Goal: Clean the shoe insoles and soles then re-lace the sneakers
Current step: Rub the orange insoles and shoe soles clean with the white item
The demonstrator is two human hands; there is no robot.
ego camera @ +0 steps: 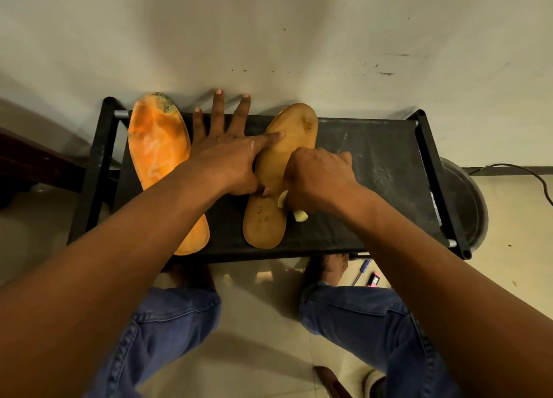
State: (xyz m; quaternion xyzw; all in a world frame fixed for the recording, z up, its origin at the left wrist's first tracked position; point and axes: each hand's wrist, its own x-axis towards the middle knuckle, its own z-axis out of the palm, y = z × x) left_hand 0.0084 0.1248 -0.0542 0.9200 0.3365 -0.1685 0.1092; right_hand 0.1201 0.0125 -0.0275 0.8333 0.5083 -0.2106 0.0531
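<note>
Your knees in blue jeans [167, 332] sit nearest the lens, bare feet on the tiled floor [263, 352]. Tan insole [278, 170] lies flat on the black bench [374, 164], under both sets of fingers. Your left hand [227, 155] is spread flat: index fingertip and thumb press the tan insole, other fingers reach past the bench's far rail. Your right hand [320, 179] is curled tight around a pale yellowish object [299, 215], pressed to the insole's right edge; its identity is unclear. Orange insole [161, 158] lies just left of the left fingers. Pen [362, 270] lies on the floor below the bench.
</note>
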